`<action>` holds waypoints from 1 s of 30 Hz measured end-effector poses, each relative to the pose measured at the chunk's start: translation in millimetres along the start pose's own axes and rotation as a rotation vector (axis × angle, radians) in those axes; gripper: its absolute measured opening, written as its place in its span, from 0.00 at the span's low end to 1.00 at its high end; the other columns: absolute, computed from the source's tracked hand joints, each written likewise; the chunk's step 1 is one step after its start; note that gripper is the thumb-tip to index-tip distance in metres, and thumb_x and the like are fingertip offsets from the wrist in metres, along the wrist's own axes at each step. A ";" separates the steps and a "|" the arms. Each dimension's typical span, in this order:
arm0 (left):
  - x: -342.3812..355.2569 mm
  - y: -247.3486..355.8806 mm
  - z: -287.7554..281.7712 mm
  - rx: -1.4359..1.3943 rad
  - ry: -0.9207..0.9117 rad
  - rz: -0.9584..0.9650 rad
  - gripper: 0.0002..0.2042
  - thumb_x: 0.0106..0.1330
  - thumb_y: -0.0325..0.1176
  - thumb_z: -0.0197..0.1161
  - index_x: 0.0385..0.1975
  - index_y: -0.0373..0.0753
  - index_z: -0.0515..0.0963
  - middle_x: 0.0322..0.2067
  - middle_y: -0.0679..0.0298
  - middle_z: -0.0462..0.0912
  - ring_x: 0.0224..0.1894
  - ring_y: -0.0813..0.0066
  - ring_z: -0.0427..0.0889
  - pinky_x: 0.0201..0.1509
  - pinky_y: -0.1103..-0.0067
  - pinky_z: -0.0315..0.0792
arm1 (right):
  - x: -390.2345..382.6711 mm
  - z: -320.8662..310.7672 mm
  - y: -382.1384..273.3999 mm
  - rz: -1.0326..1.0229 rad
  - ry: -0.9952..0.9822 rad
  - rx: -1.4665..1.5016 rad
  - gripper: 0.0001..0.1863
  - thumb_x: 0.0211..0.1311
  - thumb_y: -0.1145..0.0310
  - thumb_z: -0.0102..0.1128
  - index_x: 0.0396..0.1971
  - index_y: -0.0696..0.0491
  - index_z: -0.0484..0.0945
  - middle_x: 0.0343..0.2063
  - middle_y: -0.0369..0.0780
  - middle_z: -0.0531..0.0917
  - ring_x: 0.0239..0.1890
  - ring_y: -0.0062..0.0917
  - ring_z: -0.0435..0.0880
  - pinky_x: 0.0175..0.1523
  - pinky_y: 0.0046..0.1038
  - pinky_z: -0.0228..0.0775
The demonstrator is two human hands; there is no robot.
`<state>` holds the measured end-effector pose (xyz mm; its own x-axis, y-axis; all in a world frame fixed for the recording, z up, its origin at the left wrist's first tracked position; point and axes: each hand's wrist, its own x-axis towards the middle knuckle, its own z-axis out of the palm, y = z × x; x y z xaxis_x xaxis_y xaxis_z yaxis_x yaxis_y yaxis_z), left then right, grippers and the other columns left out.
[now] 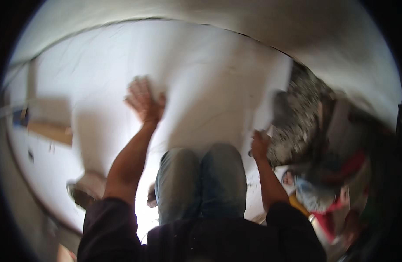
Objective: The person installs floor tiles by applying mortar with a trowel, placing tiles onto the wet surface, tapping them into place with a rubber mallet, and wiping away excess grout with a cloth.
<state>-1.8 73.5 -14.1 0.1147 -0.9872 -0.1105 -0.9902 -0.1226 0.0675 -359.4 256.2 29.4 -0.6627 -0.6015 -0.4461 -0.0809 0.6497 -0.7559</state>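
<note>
Smooth white flooring point(209, 74) could scratch if the right hand point(261, 143), grasping a blurred grey trowel point(282, 108), slips; the left hand point(145, 101) splays empty.

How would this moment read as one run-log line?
left hand: open, over white surface | right hand: gripping trowel-like tool, blurred | nearby: rough grey material

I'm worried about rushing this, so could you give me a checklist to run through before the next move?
1. Left hand free: ok, open and empty, fingers spread over the white tiled floor.
2. Right hand grip: ok, closed around the handle of the trowel.
3. Trowel blade clean: cannot tell, it is blurred.
4. Blade clear of the mortar: cannot tell, it appears at the edge, but contact is unclear.
5. Mortar surface smooth: not ok, it looks rough and lumpy.
</note>
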 end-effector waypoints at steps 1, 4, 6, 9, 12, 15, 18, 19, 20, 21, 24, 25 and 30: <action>-6.9 1.5 -3.3 -0.035 -0.044 -0.061 0.40 0.60 0.55 0.53 0.71 0.50 0.48 0.73 0.57 0.40 0.74 0.49 0.34 0.69 0.42 0.29 | -2.0 -4.1 2.7 -0.036 -0.096 -0.021 0.09 0.65 0.66 0.56 0.29 0.55 0.74 0.19 0.35 0.75 0.21 0.21 0.72 0.28 0.28 0.65; -22.0 12.6 -7.1 -0.131 -0.068 -0.079 0.41 0.58 0.55 0.55 0.72 0.53 0.46 0.73 0.59 0.39 0.73 0.47 0.33 0.68 0.42 0.27 | 12.9 -26.9 52.0 -0.224 -0.246 -0.344 0.10 0.64 0.67 0.54 0.25 0.55 0.73 0.17 0.35 0.73 0.19 0.21 0.70 0.26 0.30 0.65; -64.6 -13.9 -17.7 -0.138 -0.154 -0.167 0.42 0.58 0.55 0.55 0.72 0.54 0.44 0.73 0.60 0.39 0.73 0.47 0.33 0.67 0.41 0.26 | -7.2 -13.4 12.7 -0.059 -0.314 -0.345 0.12 0.63 0.67 0.54 0.21 0.57 0.72 0.15 0.36 0.73 0.19 0.24 0.71 0.27 0.33 0.66; -98.0 -38.4 -15.7 -0.202 -0.186 -0.235 0.42 0.59 0.60 0.53 0.72 0.55 0.45 0.73 0.63 0.39 0.73 0.48 0.32 0.66 0.38 0.24 | -30.1 -6.3 1.8 -0.216 -0.354 -0.483 0.14 0.62 0.67 0.55 0.19 0.58 0.71 0.15 0.37 0.74 0.19 0.25 0.71 0.28 0.35 0.66; -131.7 -25.4 -11.9 -0.214 -0.259 -0.291 0.41 0.59 0.59 0.54 0.71 0.55 0.45 0.73 0.63 0.38 0.73 0.46 0.30 0.65 0.37 0.24 | 6.6 -21.2 -19.8 -0.470 -0.498 -0.650 0.15 0.62 0.67 0.54 0.17 0.58 0.70 0.15 0.39 0.75 0.19 0.26 0.71 0.28 0.37 0.65; -147.8 -35.2 -11.9 -0.229 -0.264 -0.370 0.42 0.58 0.60 0.55 0.71 0.57 0.45 0.73 0.63 0.38 0.73 0.46 0.30 0.64 0.35 0.24 | -2.7 -24.0 -30.8 -0.035 -0.461 -0.459 0.16 0.64 0.64 0.52 0.21 0.60 0.74 0.14 0.42 0.75 0.19 0.31 0.74 0.28 0.40 0.64; -144.2 -37.4 -7.6 -0.232 -0.230 -0.361 0.42 0.57 0.61 0.56 0.71 0.59 0.45 0.73 0.64 0.38 0.73 0.46 0.30 0.64 0.35 0.25 | 14.9 -7.2 -29.6 -0.375 -0.643 -0.807 0.09 0.59 0.67 0.51 0.26 0.57 0.73 0.15 0.45 0.75 0.21 0.42 0.77 0.29 0.43 0.65; -150.4 -37.2 -9.6 -0.241 -0.259 -0.360 0.43 0.57 0.61 0.56 0.71 0.59 0.45 0.73 0.64 0.38 0.73 0.46 0.30 0.64 0.34 0.25 | 19.6 -6.9 -26.4 -0.374 -0.671 -0.816 0.09 0.59 0.67 0.51 0.26 0.57 0.73 0.15 0.45 0.75 0.21 0.42 0.77 0.29 0.43 0.65; -153.1 -34.1 -9.9 -0.247 -0.264 -0.359 0.43 0.57 0.61 0.56 0.71 0.60 0.45 0.73 0.64 0.38 0.73 0.46 0.31 0.63 0.34 0.25 | 29.7 -16.5 -21.3 -0.593 -0.673 -0.871 0.09 0.59 0.67 0.52 0.29 0.58 0.74 0.15 0.45 0.75 0.20 0.43 0.76 0.28 0.43 0.64; -158.1 -36.7 -6.9 -0.256 -0.277 -0.365 0.43 0.57 0.61 0.56 0.71 0.60 0.45 0.73 0.64 0.38 0.73 0.46 0.31 0.63 0.34 0.25 | 42.7 -15.7 -11.7 -0.722 -0.704 -0.894 0.10 0.59 0.67 0.53 0.31 0.59 0.74 0.15 0.43 0.75 0.20 0.36 0.75 0.27 0.39 0.64; -154.8 -43.2 -5.5 -0.262 -0.268 -0.379 0.43 0.57 0.63 0.56 0.71 0.61 0.44 0.73 0.65 0.38 0.73 0.48 0.31 0.63 0.33 0.25 | 42.8 -2.4 -25.7 -0.644 -0.767 -0.922 0.12 0.61 0.66 0.55 0.34 0.61 0.75 0.21 0.41 0.77 0.23 0.28 0.74 0.29 0.34 0.64; -160.3 -48.6 -8.0 -0.252 -0.273 -0.411 0.43 0.57 0.63 0.56 0.71 0.61 0.44 0.73 0.65 0.38 0.73 0.48 0.31 0.63 0.33 0.25 | 20.9 8.4 -53.8 -0.310 -0.802 -0.913 0.12 0.62 0.65 0.55 0.33 0.61 0.75 0.25 0.44 0.79 0.27 0.34 0.76 0.32 0.38 0.64; -149.3 -44.6 -9.5 -0.278 -0.320 -0.384 0.43 0.58 0.64 0.53 0.71 0.61 0.43 0.73 0.66 0.36 0.73 0.50 0.30 0.63 0.33 0.25 | 61.6 -3.1 -28.5 -0.320 -0.952 -1.319 0.17 0.65 0.59 0.53 0.32 0.60 0.71 0.28 0.41 0.78 0.26 0.24 0.72 0.28 0.35 0.64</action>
<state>26.0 225.4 8.9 0.3891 -0.7918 -0.4707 -0.8189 -0.5313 0.2168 -400.2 202.0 24.9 0.1268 -0.5076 -0.8522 -0.9788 0.0752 -0.1903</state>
